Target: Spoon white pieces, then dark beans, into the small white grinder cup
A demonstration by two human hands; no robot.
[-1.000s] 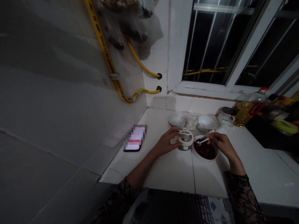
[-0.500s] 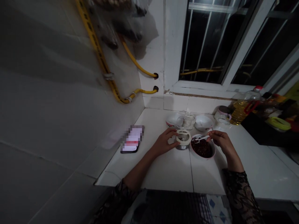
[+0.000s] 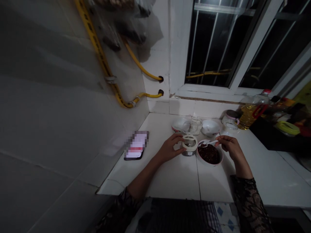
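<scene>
Head view: compared with half a second ago, little is changed; the head of the white spoon (image 3: 211, 142) has been shifted slightly toward the far rim of the bowl (image 3: 213, 164), while jar and bowl are left in place. Spoon work over the bowl is therefore judged to be in progress.

Near: lace sleeves, black, semi-sheer. The spoon handle is pinched between the fingers of the right hand (image 3: 230, 147). The clear-walled jar (image 3: 189, 153), topped by a pale ring, is gripped at its left side by the fingers of the left hand (image 3: 171, 149). It is stood just left of the bowl on the white-tiled table (image 3: 175, 181). The bowl is round, pink-rimmed, filled with a dark red, grainy mass.

Far: a glossy white dish (image 3: 211, 127), a clear container (image 3: 195, 126) and a plastic oil bottle (image 3: 246, 117), red-capped, are noted.
</scene>
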